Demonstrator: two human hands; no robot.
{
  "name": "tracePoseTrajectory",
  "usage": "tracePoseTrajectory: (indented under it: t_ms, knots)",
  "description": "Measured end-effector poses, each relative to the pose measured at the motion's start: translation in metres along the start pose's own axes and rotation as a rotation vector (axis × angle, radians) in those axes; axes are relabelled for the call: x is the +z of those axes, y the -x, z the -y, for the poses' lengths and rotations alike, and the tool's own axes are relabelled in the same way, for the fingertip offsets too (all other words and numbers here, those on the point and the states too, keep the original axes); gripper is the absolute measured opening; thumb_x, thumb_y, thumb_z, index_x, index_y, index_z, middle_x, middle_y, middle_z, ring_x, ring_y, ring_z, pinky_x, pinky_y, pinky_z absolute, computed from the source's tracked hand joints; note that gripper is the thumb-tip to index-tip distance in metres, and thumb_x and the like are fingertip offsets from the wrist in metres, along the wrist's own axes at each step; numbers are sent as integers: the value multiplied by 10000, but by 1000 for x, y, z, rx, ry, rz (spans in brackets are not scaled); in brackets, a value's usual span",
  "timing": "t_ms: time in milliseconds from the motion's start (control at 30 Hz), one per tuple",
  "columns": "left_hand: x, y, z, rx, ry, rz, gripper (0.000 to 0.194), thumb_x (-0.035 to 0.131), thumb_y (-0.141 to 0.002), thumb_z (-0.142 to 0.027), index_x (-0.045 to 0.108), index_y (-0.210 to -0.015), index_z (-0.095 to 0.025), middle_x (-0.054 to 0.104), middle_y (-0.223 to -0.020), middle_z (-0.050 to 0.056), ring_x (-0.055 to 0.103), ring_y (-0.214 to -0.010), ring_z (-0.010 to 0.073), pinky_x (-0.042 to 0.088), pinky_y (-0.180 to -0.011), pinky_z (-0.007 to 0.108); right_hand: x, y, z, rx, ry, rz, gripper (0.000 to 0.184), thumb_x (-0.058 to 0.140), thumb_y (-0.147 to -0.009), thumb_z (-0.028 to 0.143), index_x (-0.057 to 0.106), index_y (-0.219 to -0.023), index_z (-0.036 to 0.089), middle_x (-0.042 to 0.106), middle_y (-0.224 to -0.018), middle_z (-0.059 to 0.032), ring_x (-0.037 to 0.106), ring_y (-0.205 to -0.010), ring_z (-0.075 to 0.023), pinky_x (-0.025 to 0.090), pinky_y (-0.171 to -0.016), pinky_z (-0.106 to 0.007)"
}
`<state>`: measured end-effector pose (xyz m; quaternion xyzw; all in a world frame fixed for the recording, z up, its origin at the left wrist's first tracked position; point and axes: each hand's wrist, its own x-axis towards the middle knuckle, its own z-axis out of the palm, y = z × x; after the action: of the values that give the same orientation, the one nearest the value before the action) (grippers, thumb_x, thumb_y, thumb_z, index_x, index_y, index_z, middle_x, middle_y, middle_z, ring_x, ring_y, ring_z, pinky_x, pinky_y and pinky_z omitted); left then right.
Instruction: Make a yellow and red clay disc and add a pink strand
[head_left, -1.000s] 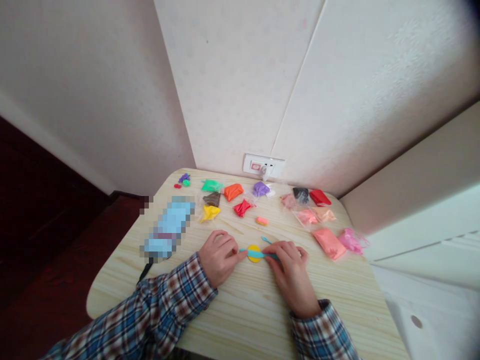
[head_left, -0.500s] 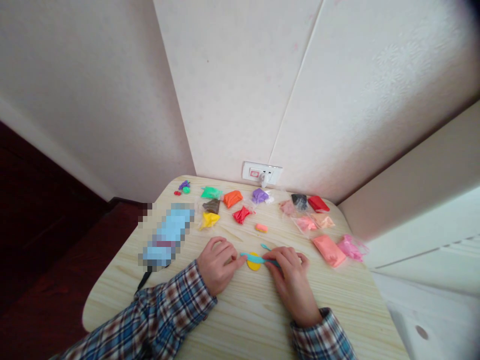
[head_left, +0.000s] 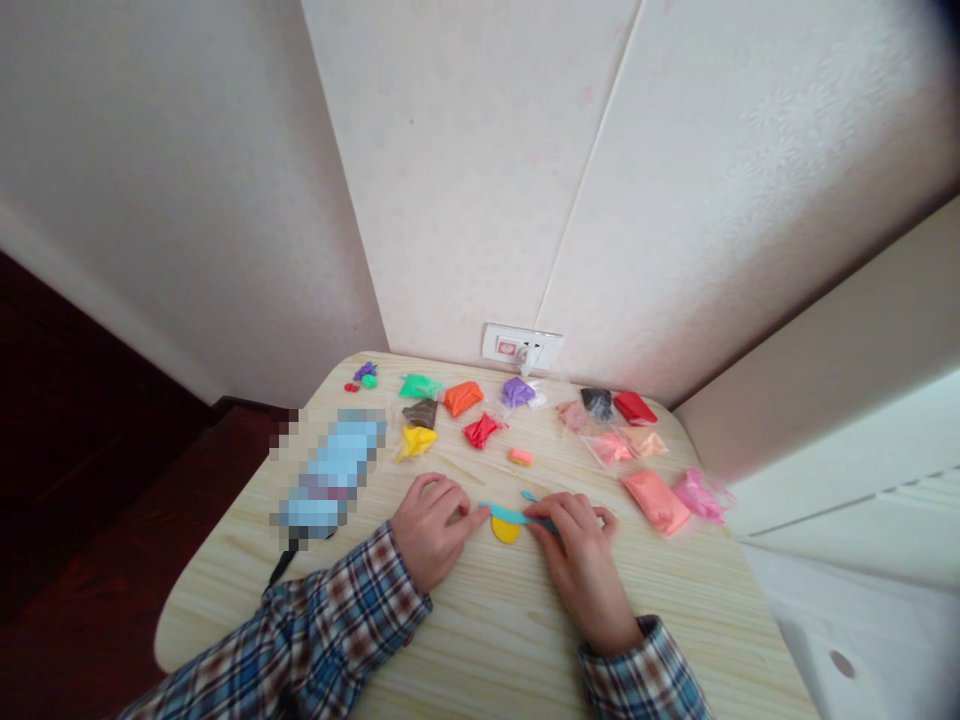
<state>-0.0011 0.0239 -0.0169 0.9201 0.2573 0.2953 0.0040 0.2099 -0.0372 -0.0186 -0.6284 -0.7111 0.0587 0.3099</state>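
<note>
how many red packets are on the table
2. A twisted red packet lies just in front of the orange packet; a smoother red packet lies just right of the black packet. Any under the hands would be hidden.

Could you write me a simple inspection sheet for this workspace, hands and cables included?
Surface: pale wood-grain table, rounded corners.
Things at work: blue tool across the far part of a yellow disc.
Clutter: coloured packets towards the wall; pink-and-yellow piece; pixelated blue item at left.
Hands: right hand grips the tool; left hand has fingertips at its other end. Grippers: nothing seen.
Cables: black cord or strap by the pixelated item.
Surroundings: pale wall, socket plate with white plug.
</note>
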Motion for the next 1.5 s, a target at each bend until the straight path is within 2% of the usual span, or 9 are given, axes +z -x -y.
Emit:
tracePoseTrajectory:
  t_ms: [133, 300, 467, 633, 867, 1267, 1500]
  knots:
    - [-2, -1, 0, -12, -5, 16, 380, 442, -780, -68, 625, -1081, -210, 576, -820, 44, 506, -844, 188, 414, -866, 421, 0, -1, 0, 2, 5, 3, 140, 490, -927, 260, 625, -948, 231, 654, -889, 11, 566, -863, -177, 244, -806, -353]
    - [-3, -1, 0, -13, 4, 26, 425, 434, -774, -67, 599, -1145, -192, 583, -832, 53, 508, -852, 193, 411, -870, 432, -1, -1, 1, 3, 5, 7, 159, 467, -935, 258, 622, -957, 233, 660, -911, -6, 558, -885, -193, 242, -817, -363]
    - [-3, -2, 0, -27, 2, 50, 386, 428, -787, -75, 627, -1094, -200, 577, -829, 57, 502, -844, 198, 415, -854, 434, 0, -1, 1, 21, 12, 21, 150, 472, -932, 250, 622, -924, 236, 662, -907, -7, 557, -886, -196, 236, -822, -368]
    - [-3, -1, 0, -24, 19, 39, 422, 425, -782, -76, 600, -1147, -192, 583, -845, 58, 504, -863, 200, 405, -880, 438, -2, -1, 2, 21, 11, 19, 116, 502, -918, 226, 614, -948, 236, 657, -921, 0, 557, -900, -189, 237, -836, -365]
    - [-2, -1, 0, -38, 8, 42, 407, 438, -771, -77, 615, -1116, -200, 576, -834, 54, 499, -850, 194, 405, -863, 428, -1, -2, 3, 16, 40, 9, 180, 452, -936, 238, 629, -908, 232, 667, -892, -11, 568, -871, -187, 253, -820, -363]
    - [-2, -1, 1, -33, 18, 35, 444, 420, -765, -63, 594, -1151, -198, 574, -848, 57, 504, -850, 200, 406, -867, 437, -2, -1, 4, 44, 6, 25, 175, 450, -936, 236, 624, -917, 238, 665, -918, -21, 555, -894, -195, 244, -846, -377]
    - [-2, -1, 1, -19, 25, 30, 421, 418, -777, -61, 609, -1127, -197, 570, -819, 55, 503, -835, 197, 415, -856, 441, 0, -1, 3, 18, -8, 8, 136, 490, -921, 225, 622, -898, 245, 662, -891, 4, 560, -882, -190, 230, -844, -373]
